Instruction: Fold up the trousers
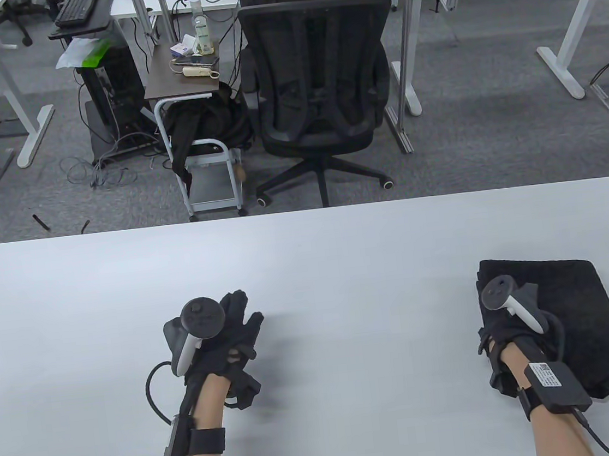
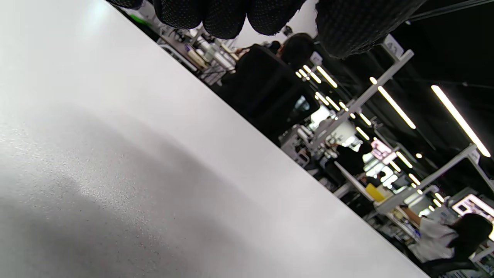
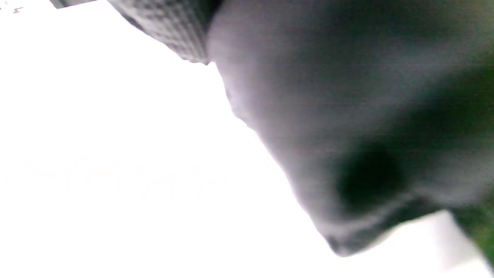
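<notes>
A: Trousers (image 1: 573,318) — black, folded into a compact rectangle, flat on the white table (image 1: 342,267), toward its right side and near the front edge. The near edge looks a little uneven at the front right corner.

B: Right hand?

A: Right hand (image 1: 504,320) lies on the left part of the folded trousers, tracker (image 1: 510,298) on its back. From above the fingers are hidden under the tracker and glove against black cloth; cannot tell whether they are flat or gripping. The right wrist view is blurred: a dark fabric mass (image 3: 347,116) fills the upper right against the bright tabletop, and a bit of textured glove shows at the top edge. No finger pose readable there.

B: Left?

A: Left hand (image 1: 229,341) is well apart from the trousers, left of the table's middle, over bare table. Fingers (image 1: 239,307) extended and loosely spread, holding nothing. In the left wrist view the gloved fingertips (image 2: 224,15) hang in from the top edge above plain table surface (image 2: 115,154).

B: Beyond the table?

A: A black office chair (image 1: 315,84) stands across the far edge, its back toward the table. Left of it, a small wheeled side cart (image 1: 186,82) with a bottle (image 1: 200,26) and small items on top.
</notes>
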Motion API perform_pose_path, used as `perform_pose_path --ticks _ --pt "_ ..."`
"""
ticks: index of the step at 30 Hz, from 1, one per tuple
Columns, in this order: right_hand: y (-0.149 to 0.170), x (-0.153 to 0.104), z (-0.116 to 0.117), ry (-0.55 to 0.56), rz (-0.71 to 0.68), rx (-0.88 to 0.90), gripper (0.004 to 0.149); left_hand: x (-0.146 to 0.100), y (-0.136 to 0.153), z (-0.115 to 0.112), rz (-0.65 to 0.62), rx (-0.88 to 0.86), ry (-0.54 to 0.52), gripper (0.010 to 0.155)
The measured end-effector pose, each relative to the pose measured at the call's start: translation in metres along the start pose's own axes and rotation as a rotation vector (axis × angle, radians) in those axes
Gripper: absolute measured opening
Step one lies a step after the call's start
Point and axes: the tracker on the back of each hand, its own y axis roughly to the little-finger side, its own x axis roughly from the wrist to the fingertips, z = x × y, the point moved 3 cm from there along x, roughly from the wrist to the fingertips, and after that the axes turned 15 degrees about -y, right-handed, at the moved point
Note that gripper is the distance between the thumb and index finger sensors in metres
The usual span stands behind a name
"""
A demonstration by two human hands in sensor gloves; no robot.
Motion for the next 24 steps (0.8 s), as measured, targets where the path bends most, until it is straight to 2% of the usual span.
perform_pose_path --ticks 3,7,14,17,20,24 --pt "-0.002 -0.006 -0.004 0.02 0.027 -0.008 0.076 -0.001 -0.002 -0.001 -0.003 0.008 0.004 0.07" --pt "-0.032 -0.021 -0.008 0.082 -0.052 -0.015 0.076 -0.002 -0.008 -0.005 -0.017 0.028 0.015 0.07" --pt "-0.135 -0.073 -0.006 0.243 -0.423 0.022 0.077 -0.007 -0.018 -0.015 -0.049 0.086 0.034 0.069" --pt "-0.17 -0.092 0.0 0.309 -0.554 0.046 0.077 -0.01 -0.021 -0.021 -0.067 0.119 0.036 0.069" --pt "-0.194 -0.1 0.011 0.3 -0.62 0.05 0.078 -0.012 -0.027 -0.026 -0.099 0.177 0.029 0.07" --pt "-0.207 -0.095 0.027 0.253 -0.667 0.051 0.079 -0.016 -0.033 -0.032 -0.139 0.235 0.021 0.071"
